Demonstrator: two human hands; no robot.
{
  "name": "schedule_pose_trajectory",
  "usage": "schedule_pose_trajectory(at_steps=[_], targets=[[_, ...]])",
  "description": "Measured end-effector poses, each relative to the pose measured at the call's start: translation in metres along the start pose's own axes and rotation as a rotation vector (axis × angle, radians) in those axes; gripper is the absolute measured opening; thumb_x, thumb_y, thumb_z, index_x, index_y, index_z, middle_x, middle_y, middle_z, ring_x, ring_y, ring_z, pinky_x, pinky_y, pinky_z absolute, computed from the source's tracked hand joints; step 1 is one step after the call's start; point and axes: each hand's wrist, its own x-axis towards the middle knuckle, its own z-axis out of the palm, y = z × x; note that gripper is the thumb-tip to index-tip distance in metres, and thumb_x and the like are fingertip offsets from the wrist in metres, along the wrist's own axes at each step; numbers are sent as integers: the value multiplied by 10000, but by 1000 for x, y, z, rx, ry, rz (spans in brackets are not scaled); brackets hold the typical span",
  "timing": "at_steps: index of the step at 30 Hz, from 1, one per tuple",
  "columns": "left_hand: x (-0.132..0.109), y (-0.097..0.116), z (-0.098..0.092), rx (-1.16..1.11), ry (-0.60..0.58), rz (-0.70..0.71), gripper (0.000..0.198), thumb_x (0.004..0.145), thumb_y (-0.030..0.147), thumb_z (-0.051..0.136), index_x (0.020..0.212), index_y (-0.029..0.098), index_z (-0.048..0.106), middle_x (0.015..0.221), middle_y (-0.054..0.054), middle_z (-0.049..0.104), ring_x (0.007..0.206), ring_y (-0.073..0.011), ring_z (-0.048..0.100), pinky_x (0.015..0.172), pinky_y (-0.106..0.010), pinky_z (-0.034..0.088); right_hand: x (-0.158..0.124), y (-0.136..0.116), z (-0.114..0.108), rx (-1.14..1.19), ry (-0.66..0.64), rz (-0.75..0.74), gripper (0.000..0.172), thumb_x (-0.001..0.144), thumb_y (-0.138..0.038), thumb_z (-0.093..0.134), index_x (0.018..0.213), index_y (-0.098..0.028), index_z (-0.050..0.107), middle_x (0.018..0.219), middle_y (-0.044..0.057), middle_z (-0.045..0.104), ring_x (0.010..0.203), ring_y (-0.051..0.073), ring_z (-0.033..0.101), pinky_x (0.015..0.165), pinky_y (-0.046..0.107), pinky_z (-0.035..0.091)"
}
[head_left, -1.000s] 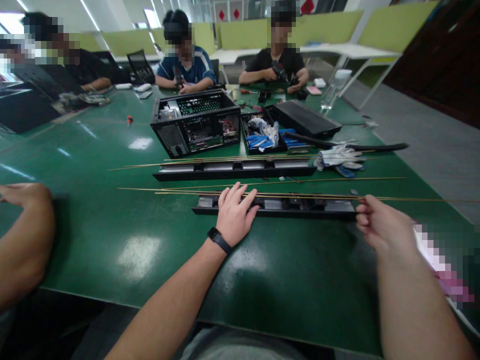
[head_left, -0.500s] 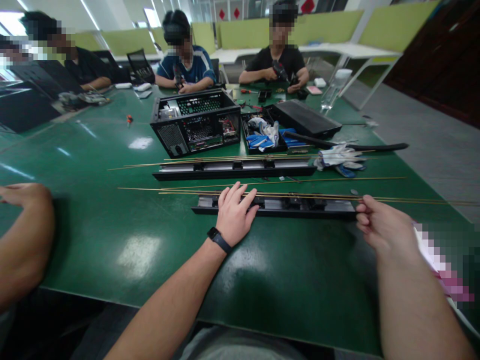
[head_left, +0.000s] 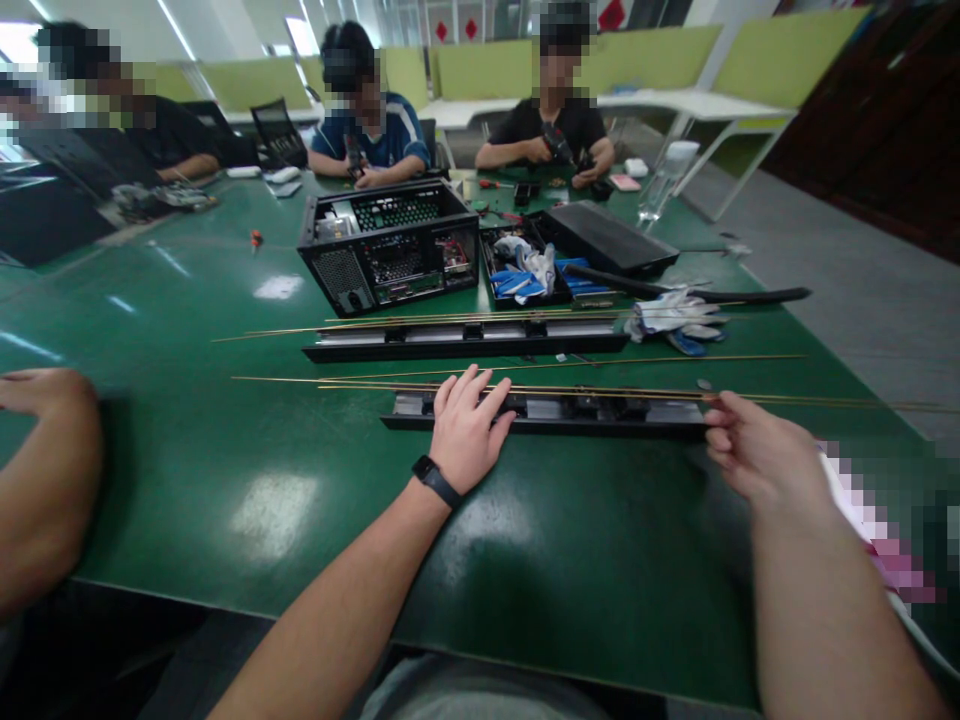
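My left hand (head_left: 466,428) lies with fingers spread across a long black-edged rail (head_left: 600,429) with a silvery channel and black blocks in it. Several thin brass-coloured rods (head_left: 559,389) run lengthwise over this rail, passing under my left fingers and past both its ends. At the rail's right end, my right hand (head_left: 750,445) is closed in a pinch on the rods; how many are between the fingers I cannot tell. Farther off, a second similar rail (head_left: 457,345) has more thin rods (head_left: 352,322) along its back, and one loose rod (head_left: 675,359) lies between the two.
Beyond the rails stand an open computer case (head_left: 390,250) and a black tray with blue-white gloves (head_left: 529,270). Another glove (head_left: 675,318) lies by a black tube (head_left: 757,295). A neighbour's arm (head_left: 49,470) rests at left. Co-workers sit across the green table (head_left: 187,430).
The view has shifted slightly. My right hand has moved a little to the left, still pinching the rods. My left hand stays in place on the rail.
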Motion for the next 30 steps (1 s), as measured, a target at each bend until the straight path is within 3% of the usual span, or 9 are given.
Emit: schedule_pose_trajectory(at_steps=[15, 23, 30], targets=[[0, 0, -1, -5, 1, 0, 446, 1230, 286, 814, 1669, 323, 880, 1766, -164, 846, 1794, -424, 706, 1540, -690, 497, -11, -7, 5, 31, 110, -43, 380, 1223, -70, 699, 861, -189, 695, 672, -49, 597, 375, 48, 414, 333, 145, 279], [0, 1, -1, -9, -10, -3, 449, 1227, 281, 821, 1671, 308, 883, 1768, -177, 846, 1801, -428, 705, 1547, -699, 492, -12, 3, 7, -13, -15, -19, 331, 1213, -121, 756, 891, -184, 716, 672, -33, 623, 352, 56, 394, 314, 144, 236], [1, 1, -2, 3, -22, -5, 453, 1219, 273, 849, 1669, 302, 893, 1770, -182, 846, 1798, -433, 709, 1543, -693, 502, 0, -2, 0, 22, 119, -54, 359, 1198, -74, 732, 866, -198, 675, 695, -45, 604, 382, 54, 428, 339, 129, 288]])
